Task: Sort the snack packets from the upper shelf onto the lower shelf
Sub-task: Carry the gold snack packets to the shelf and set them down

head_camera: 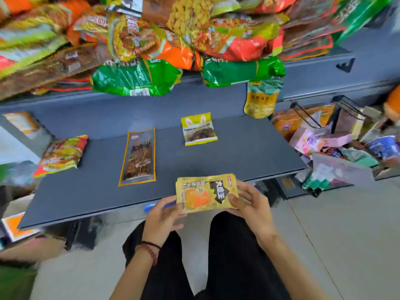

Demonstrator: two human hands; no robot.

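Gold packet [205,192] gripped at its ends by left hand [161,215] and right hand [251,204]; long axis crosswise; lower shelf [238,152] just beyond both.

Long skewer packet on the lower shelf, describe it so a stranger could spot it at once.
Find the dark grey lower shelf under the heap of snack bags. The long packet lies flat between a red-and-yellow noodle bag and a yellow rabbit-eared pouch. It alone is a narrow, see-through strip with an orange border.
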